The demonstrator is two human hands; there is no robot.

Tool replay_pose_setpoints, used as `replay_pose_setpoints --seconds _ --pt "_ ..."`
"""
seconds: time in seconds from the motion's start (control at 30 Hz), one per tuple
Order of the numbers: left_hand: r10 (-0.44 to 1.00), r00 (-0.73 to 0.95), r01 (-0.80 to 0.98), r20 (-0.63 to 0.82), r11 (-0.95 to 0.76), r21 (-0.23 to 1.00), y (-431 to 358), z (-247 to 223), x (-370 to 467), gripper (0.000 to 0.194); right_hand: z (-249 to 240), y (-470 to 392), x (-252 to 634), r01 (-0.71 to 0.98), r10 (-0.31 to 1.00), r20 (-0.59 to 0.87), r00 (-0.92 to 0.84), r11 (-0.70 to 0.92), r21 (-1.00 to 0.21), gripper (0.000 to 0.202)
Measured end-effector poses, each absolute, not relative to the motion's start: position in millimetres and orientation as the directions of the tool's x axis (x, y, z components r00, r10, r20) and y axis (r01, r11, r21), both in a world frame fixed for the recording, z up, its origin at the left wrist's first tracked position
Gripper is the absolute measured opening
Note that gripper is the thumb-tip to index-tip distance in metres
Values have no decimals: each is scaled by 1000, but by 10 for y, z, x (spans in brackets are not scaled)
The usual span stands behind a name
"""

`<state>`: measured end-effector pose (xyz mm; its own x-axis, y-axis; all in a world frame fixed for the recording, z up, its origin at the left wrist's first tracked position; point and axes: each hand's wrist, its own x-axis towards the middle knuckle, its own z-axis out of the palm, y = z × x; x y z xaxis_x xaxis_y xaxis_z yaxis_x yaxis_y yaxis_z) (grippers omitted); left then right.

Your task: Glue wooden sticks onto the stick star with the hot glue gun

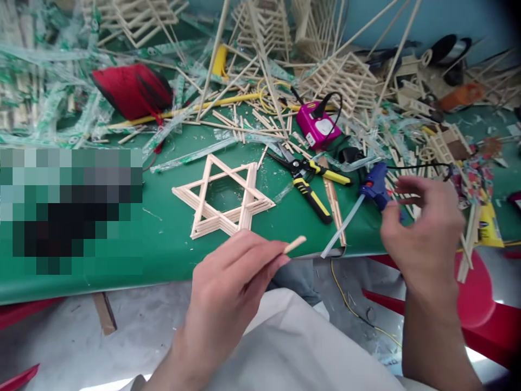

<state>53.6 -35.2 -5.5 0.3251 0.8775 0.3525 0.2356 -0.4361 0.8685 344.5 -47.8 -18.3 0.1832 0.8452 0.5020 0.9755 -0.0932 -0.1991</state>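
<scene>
Pinched between the fingers of my left hand point(240, 277) is a short wooden stick point(295, 245), its end pointing right. My right hand point(427, 228) is beside the blue glue gun point(375, 184), fingers curved and apart around its handle side; no firm grip shows. A clear glue stick point(343, 225) extends from the gun toward the table edge. On the green table, just beyond my left hand, lies a six-pointed star of stacked wooden sticks point(247, 203). Cutters with yellow and black handles point(311, 198) rest between the star and the gun.
Loose sticks point(272, 122), a magenta power adapter point(318, 125) and a red pouch point(132, 91) lie farther back. Wooden lattice pieces point(345, 81) stand behind. The table's front edge point(163, 285) runs before me. A red stool point(476, 293) is at the right.
</scene>
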Motion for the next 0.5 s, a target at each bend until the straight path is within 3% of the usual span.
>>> replay_pose_setpoints --seconds 0.07,0.3,0.5 --pt "906 318 190 278 -348 918 -335 -61 610 14 -430 -480 3834 986 919 357 169 -158 -61 53" --pt "945 326 -45 1 14 999 -265 -91 910 9 -692 -313 4404 971 908 345 238 -218 -94 23" --pt "945 318 42 72 -90 995 -133 -34 1007 16 -389 -458 4298 942 816 474 332 -259 -215 25"
